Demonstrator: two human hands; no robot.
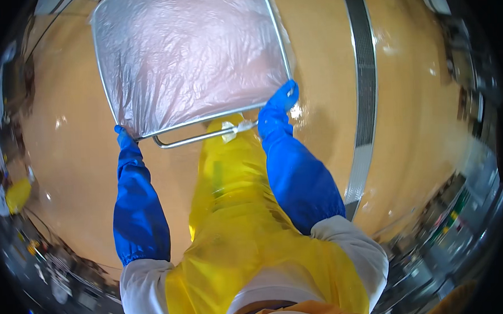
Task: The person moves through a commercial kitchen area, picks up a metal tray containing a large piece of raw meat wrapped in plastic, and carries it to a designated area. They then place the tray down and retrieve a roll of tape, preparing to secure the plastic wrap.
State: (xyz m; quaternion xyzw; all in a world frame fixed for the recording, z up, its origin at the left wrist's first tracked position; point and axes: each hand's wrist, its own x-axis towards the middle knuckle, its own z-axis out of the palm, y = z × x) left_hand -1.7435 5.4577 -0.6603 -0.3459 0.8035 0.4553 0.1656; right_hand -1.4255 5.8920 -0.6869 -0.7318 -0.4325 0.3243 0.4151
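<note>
Ahead of me stands a metal cart (pixel 189 124) with a thin tubular rim, its top covered by a crinkled, translucent plastic sheet (pixel 191 58). Something pinkish shows faintly through the sheet, but I cannot make out what. My left hand (pixel 126 135), in a long blue glove, is closed on the near left corner of the rim. At the near right corner my right hand (pixel 277 106), gloved the same way, grips the rim with its thumb on top. Between them a bent metal handle bar (pixel 192 140) juts toward me, with a whitish scrap (pixel 228 132) on it.
A long dark drain grate (pixel 365 79) runs across the shiny tan floor (pixel 320 53) to the right of the cart. A yellow item (pixel 18 195) shows at the far left. Blurred equipment (pixel 452 243) lines the right edge. My yellow apron (pixel 231 214) hangs below.
</note>
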